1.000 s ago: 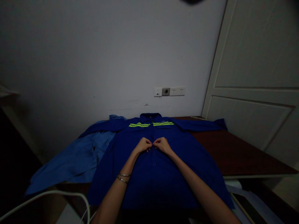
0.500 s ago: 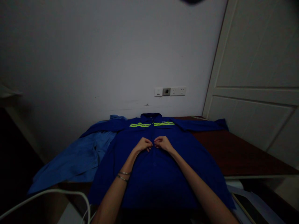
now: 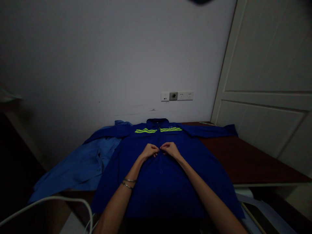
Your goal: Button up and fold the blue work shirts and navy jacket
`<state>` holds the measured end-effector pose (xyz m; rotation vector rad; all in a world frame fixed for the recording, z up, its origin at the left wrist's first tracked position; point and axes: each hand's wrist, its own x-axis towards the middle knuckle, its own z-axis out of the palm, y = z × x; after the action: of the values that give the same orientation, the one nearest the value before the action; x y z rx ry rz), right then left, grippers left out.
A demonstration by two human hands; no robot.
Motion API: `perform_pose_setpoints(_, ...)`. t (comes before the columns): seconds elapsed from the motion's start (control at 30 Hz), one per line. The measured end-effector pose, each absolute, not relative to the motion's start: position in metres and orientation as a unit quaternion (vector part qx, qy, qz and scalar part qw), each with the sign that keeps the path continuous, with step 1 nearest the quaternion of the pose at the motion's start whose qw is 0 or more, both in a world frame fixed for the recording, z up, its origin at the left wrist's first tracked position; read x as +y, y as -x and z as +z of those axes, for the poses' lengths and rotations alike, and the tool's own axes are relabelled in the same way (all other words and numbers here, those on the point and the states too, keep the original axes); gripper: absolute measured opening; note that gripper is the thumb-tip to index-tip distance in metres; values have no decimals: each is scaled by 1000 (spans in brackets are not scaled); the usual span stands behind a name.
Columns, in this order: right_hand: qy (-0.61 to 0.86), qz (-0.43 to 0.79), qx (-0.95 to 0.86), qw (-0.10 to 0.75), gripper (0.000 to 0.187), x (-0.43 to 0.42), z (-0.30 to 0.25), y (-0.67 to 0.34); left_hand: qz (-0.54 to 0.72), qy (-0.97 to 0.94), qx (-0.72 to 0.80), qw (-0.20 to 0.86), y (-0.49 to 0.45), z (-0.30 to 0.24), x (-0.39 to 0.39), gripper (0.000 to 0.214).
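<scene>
A dark blue work shirt [image 3: 143, 182] with yellow-green reflective stripes across the chest lies spread front side up, its collar toward the wall. My left hand [image 3: 150, 150] pinches the shirt's front edge just left of the centre line. Close beside it, my right hand [image 3: 170, 149] pinches the fabric on the other side of the same front opening. The fingertips of both hands nearly meet below the stripes. Whatever button lies between them is too small and dark to make out. Lower down the front, a button [image 3: 161, 171] shows faintly.
Lighter blue garment [image 3: 73, 165] lies crumpled on the left, partly under the shirt's sleeve. The dark red tabletop [image 3: 253, 162] extends right toward a white panelled door [image 3: 265, 123]. Wall sockets [image 3: 181, 96] sit behind. A white cable [image 3: 60, 198] loops at lower left; a phone-like object [image 3: 259, 217] lies lower right.
My right hand has shifted very slightly left, bringing its fingertips closer to those of my left hand. The shirt lies as before.
</scene>
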<state>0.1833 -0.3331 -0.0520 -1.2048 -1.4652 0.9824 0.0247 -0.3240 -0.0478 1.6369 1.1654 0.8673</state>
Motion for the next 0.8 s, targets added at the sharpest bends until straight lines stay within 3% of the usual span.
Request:
perform_pose_setpoints(0.13,534,345,-627,450,18,-338,-50,-180,336,-674,488,442,-28,-48,-325,9)
perform_pose_setpoints(0.8,561,273,-670,403,15,-341,-48,-182,327,-722,491,361,-27,-55,-322,12)
